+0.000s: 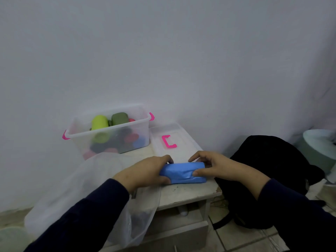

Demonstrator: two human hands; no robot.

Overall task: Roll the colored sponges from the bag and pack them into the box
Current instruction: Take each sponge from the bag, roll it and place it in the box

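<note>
A blue sponge, partly rolled, lies on the small table near its front edge. My left hand grips its left end with curled fingers. My right hand holds the right end, thumb pressed on the fold. At the back left stands the clear plastic box with pink latches, holding several rolled sponges, among them a lime one and an olive one. The translucent plastic bag slumps over the table's left side, under my left forearm.
The box's clear lid with a pink handle lies flat behind the sponge. A black backpack sits on the floor right of the table. A pale round container stands at far right. The wall is close behind.
</note>
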